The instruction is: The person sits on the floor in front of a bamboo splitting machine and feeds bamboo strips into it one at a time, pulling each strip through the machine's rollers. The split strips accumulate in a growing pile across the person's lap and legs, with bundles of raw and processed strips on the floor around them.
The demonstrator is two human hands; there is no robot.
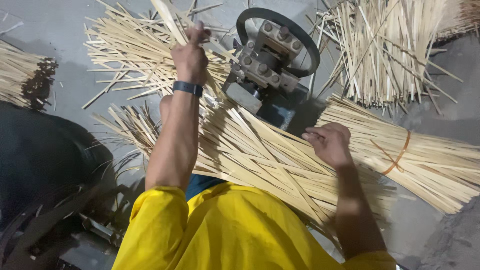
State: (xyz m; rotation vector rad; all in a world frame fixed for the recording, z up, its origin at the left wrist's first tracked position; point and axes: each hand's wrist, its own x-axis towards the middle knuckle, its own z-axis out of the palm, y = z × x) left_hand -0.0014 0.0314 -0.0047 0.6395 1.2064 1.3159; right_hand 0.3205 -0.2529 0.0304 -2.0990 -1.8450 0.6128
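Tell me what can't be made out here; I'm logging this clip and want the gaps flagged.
All in the head view:
- Left hand: its fingers wrap the bamboo strips, whose tops the upper edge cuts off.
- Right hand: palm down on the loose strip pile, so whether it grips any is hidden.
- Metal machine: its base is hidden behind the strips.
- Tied bundle: the right edge cuts it off.
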